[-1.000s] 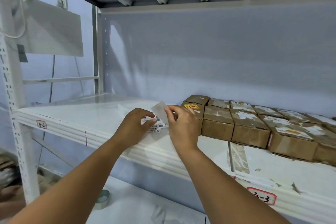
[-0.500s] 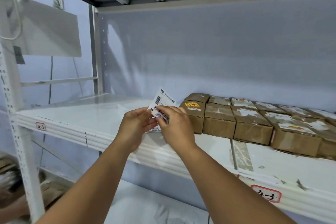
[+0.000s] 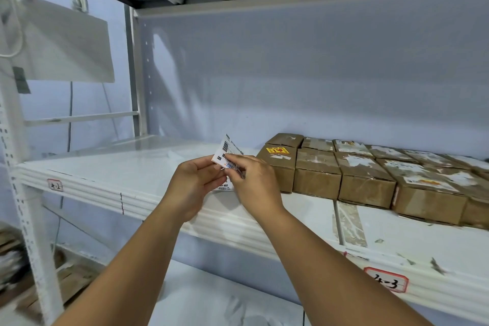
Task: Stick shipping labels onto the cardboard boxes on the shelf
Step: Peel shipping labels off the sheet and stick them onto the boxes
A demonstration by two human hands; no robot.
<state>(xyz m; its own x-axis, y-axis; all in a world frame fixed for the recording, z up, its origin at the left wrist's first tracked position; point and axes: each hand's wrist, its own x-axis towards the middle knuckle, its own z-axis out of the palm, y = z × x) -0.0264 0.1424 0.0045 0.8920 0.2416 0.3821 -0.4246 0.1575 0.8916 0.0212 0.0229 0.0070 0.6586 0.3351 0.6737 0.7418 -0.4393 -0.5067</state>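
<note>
Where my fingertips meet, they pinch a shipping label. The thumb and forefinger of my right hand close on its lower right part. The fingers of my left hand curl round its lower left edge. The label stands nearly upright between both hands, printed face toward me, with a barcode near its upper left corner. Its top rises clear above my knuckles. A further printed sheet shows just below the hands; I cannot tell whether my left hand holds it or it lies on the board.

Both hands hang just above the white shelf, near its front edge. The cardboard boxes stand on the same shelf, just to the right of my right hand. They are set in rows, side by side and touching, and run off toward the right edge of the view. The leftmost box carries a yellow sticker on its top; others bear torn white paper remnants. The label touches no box.

Two red-bordered tags sit on the shelf's front lip: a left tag and a right tag handwritten "4-3".
</note>
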